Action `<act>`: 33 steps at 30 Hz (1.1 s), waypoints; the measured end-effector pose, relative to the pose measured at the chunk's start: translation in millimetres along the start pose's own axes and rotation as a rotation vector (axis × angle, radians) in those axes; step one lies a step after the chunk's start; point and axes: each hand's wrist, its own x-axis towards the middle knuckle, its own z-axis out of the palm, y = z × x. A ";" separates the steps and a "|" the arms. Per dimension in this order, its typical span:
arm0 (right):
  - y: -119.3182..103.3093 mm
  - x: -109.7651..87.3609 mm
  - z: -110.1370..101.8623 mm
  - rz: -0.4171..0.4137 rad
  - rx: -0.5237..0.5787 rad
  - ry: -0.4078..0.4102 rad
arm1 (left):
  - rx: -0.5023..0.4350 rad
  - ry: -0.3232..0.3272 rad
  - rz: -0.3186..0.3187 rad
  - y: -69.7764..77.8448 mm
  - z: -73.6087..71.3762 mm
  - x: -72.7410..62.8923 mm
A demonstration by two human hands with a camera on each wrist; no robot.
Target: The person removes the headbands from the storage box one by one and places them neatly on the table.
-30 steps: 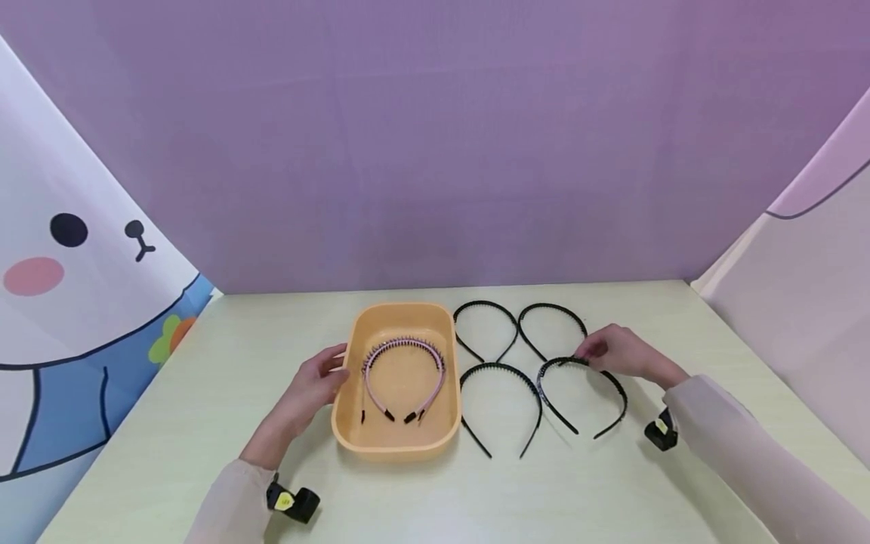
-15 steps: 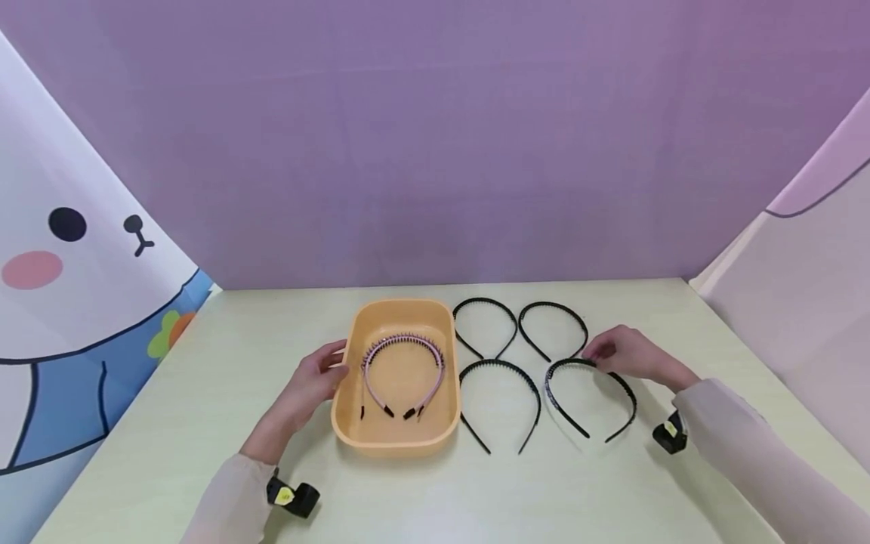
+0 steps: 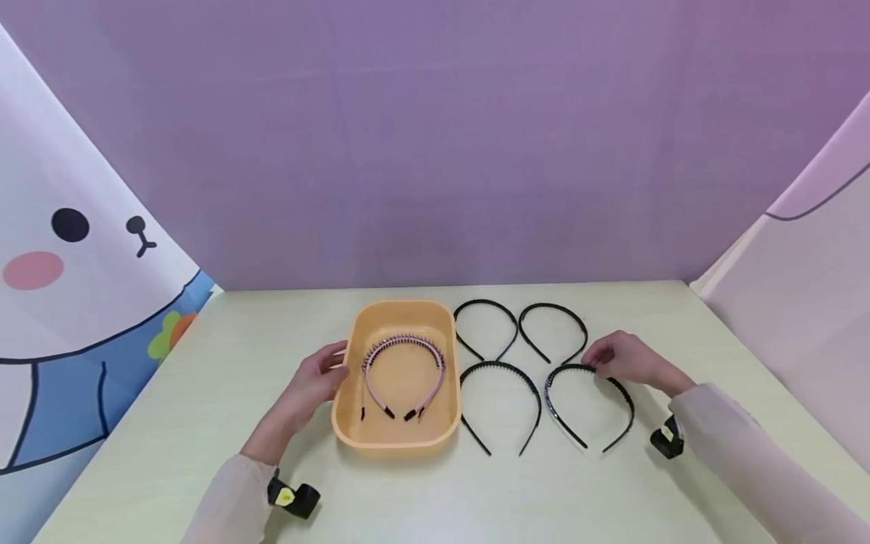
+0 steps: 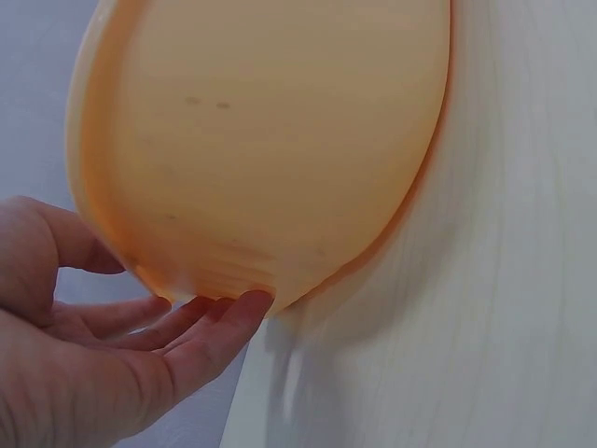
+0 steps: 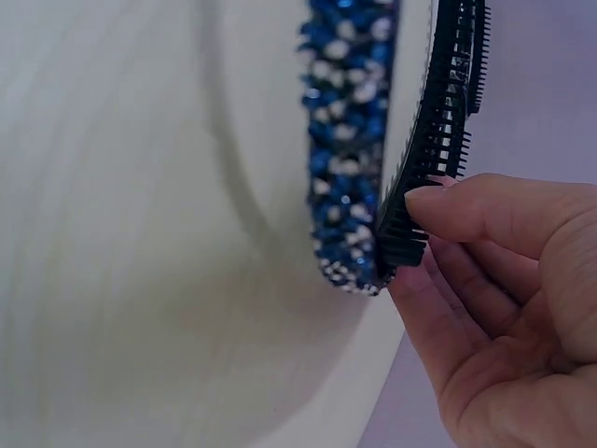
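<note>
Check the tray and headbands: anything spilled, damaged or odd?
Nothing looks spilled or broken. Small dark marks on the tray, in the left wrist view, look odd against its plain orange; I can't tell their cause.

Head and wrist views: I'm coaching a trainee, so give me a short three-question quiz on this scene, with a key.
1. Multiple choice: the right hand pinches a black-toothed beaded headband. Bead colours? A: pink and gold. B: blue and silver. C: red and yellow.
2. True or false: the left hand grips the rounded rectangular orange plastic tray.
3. How many thin dark arched headbands are outside the tray, counting the pinched one?

Key: 1 B; 2 true; 3 four.
</note>
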 end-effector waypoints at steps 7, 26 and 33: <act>2.1 4.1 -0.2 -0.004 -0.001 0.021 | 0.000 0.001 -0.004 -0.3 -0.1 0.7; 4.5 10.8 -2.4 0.013 -0.015 0.044 | 0.011 -0.008 -0.018 -0.9 0.4 0.7; 6.6 12.1 -1.9 0.015 -0.028 0.049 | 0.025 -0.004 -0.019 -2.4 0.1 2.9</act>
